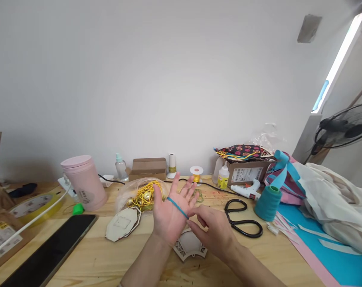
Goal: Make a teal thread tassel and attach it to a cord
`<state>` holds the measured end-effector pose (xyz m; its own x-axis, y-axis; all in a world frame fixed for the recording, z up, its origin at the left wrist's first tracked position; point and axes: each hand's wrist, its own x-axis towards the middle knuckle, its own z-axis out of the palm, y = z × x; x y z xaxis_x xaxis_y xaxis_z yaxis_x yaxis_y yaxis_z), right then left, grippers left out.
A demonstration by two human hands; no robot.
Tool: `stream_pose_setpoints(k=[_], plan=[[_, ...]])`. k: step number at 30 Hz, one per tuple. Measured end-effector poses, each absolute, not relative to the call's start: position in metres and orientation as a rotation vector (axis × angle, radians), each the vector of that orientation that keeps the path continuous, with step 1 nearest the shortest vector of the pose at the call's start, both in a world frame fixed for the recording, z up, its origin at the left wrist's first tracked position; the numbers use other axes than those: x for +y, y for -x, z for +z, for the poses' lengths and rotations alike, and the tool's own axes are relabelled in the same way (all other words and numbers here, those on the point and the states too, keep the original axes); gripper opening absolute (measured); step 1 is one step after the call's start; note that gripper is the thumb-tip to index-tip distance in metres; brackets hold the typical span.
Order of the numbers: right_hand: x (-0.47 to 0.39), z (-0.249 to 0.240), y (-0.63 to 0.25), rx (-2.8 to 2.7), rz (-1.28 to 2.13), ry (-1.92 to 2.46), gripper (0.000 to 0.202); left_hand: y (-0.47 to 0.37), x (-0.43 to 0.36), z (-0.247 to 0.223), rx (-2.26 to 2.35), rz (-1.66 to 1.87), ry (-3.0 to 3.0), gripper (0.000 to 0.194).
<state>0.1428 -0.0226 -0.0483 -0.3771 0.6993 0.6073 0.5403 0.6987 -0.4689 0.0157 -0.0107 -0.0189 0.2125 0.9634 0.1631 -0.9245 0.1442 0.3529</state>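
Left hand (172,217) held palm up, tilted toward the camera, fingers spread wide and forearm angled in from below; blue cord (177,207) laid across the palm, looped around the hand. Right hand (212,229) brought in from the right, fingers curled, cord pinched between thumb and forefinger at the left palm's outer edge. Both hands raised over the wooden table (109,261). Grey lattice-edged piece (190,244) seen beneath, between the wrists. Black-handled scissors (246,223) lying just beside the right hand; teal thread cone (268,203) stood beyond them.
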Motion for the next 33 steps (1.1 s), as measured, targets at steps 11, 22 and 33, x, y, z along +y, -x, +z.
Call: stream_pose_setpoints(k=[11, 22, 33], plan=[[-0.013, -0.05, -0.136, -1.604, 1.36, 0.917, 0.026, -0.015, -0.013, -0.019, 0.09, 1.362, -0.392, 0.066], [-0.021, -0.038, -0.156, -2.401, 0.344, 1.086, 0.013, 0.005, -0.001, -0.027, 0.235, 1.436, -0.421, 0.057], [-0.016, -0.029, -0.17, -2.295, -0.016, 0.65, 0.022, -0.025, -0.016, -0.038, 0.27, 0.819, -0.467, 0.061]])
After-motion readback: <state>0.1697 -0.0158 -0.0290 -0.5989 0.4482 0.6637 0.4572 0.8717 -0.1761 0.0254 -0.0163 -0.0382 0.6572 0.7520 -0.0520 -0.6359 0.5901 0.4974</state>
